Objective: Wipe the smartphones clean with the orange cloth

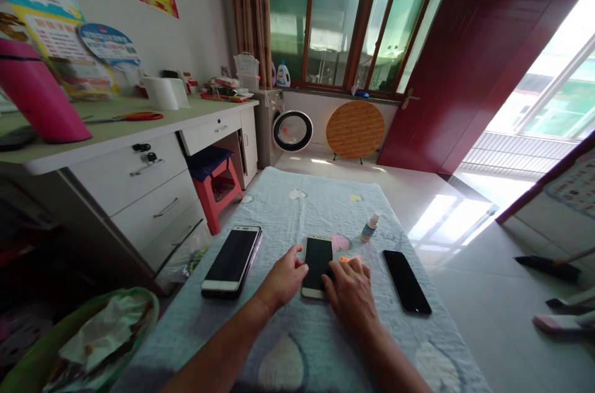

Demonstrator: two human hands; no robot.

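Between eight and nine o'clock, on a dial laid flat with twelve straight ahead, stands an open green plastic basket [155, 309] with crumpled white paper [109, 325] in it. At ten o'clock is a red plastic stool [210, 207] with a dark blue top. At nine o'clock, on a light-blue quilted cloth [320, 204], lies a rectangular white-framed phone [235, 255] with a black screen, a dark layer showing beneath it.

Nearer the centre, the left hand [282, 276] has its fingers half curled and its thumb at the left edge of a slim white-and-black phone [317, 263], which lies flat at the dial's centre; whether it pinches that edge, I cannot tell. At four o'clock the right hand [349, 291] bends over the same phone's right edge, its grip hidden. A small orange piece [344, 259] peeps out beyond its knuckles, at three. A clear spray bottle with a white cap [370, 227] stands at two o'clock. Just past three, well apart, lies an all-black rectangular phone [408, 283].
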